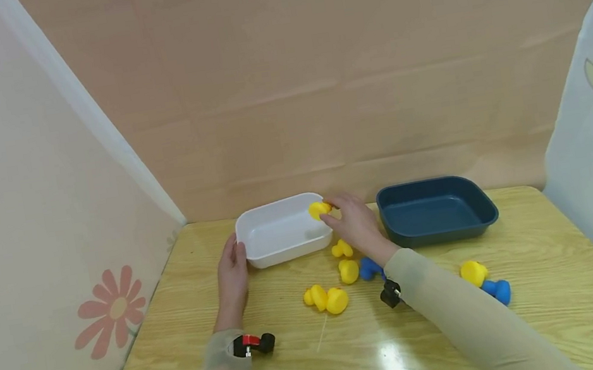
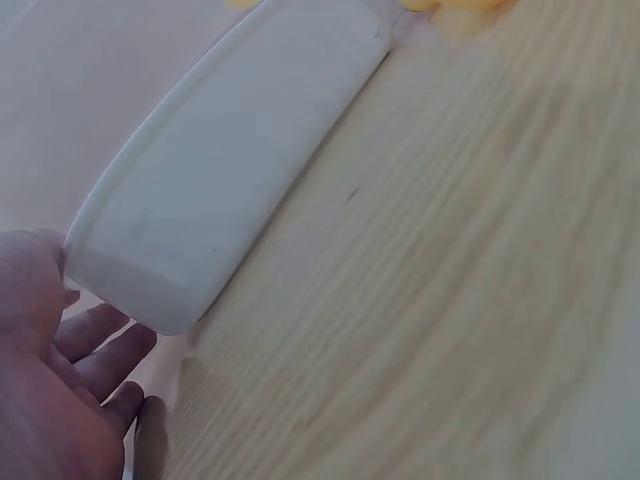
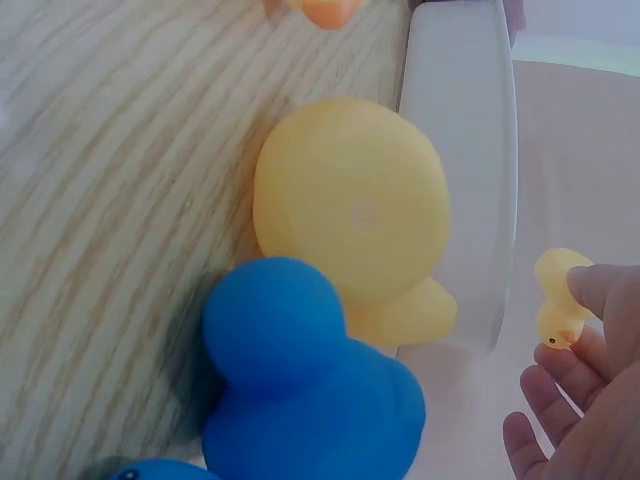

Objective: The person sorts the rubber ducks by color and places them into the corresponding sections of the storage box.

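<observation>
My right hand (image 1: pixel 356 222) pinches a small yellow rubber duck (image 1: pixel 318 210) between thumb and fingers, over the right end of a white tray (image 1: pixel 286 255). In the right wrist view that duck (image 3: pixel 562 325) shows its eye and orange beak beside the thumb. At the tray's left end, my left hand (image 1: pixel 232 270) grips the rim and end wall. The left wrist view shows its fingers (image 2: pixel 110 355) at the tray's lower corner. Near my right wrist, yellow ducks (image 1: pixel 349 271) and a blue duck (image 1: pixel 369 268) lie on the table.
A dark blue tray (image 1: pixel 442 234) stands right of the white one. Two yellow ducks (image 1: pixel 337 300) lie in front of the white tray. Farther right are another yellow duck (image 1: pixel 473 273) and a blue duck (image 1: pixel 499 291). Brown paper (image 1: pixel 286 116) covers the back.
</observation>
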Motion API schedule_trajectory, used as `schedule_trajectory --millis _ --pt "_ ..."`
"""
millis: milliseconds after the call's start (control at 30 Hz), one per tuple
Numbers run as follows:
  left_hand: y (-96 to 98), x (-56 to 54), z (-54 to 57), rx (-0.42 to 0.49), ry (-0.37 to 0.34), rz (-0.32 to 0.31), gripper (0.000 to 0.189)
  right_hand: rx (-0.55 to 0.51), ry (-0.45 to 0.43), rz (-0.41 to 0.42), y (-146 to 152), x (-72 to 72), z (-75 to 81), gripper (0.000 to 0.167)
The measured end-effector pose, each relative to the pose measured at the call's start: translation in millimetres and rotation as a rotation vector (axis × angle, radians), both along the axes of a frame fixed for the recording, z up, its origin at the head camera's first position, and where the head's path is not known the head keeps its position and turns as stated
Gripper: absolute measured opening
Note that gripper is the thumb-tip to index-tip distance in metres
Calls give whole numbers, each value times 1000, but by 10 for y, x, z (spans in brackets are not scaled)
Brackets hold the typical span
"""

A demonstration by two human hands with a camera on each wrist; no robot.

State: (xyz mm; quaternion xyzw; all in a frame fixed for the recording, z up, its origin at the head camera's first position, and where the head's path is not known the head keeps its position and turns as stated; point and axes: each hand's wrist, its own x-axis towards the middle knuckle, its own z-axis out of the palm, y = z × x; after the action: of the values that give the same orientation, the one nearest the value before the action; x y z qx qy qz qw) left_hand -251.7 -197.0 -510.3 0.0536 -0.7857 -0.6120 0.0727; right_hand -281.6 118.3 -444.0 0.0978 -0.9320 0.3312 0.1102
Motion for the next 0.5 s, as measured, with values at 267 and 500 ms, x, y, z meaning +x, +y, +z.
schedule_trajectory --millis 267,500 --pt "114 -65 0 22 -1 -10 62 33 -11 34 -74 24 16 45" --pt "216 -121 -57 29 22 -36 61 45 -11 73 -150 45 30 43"
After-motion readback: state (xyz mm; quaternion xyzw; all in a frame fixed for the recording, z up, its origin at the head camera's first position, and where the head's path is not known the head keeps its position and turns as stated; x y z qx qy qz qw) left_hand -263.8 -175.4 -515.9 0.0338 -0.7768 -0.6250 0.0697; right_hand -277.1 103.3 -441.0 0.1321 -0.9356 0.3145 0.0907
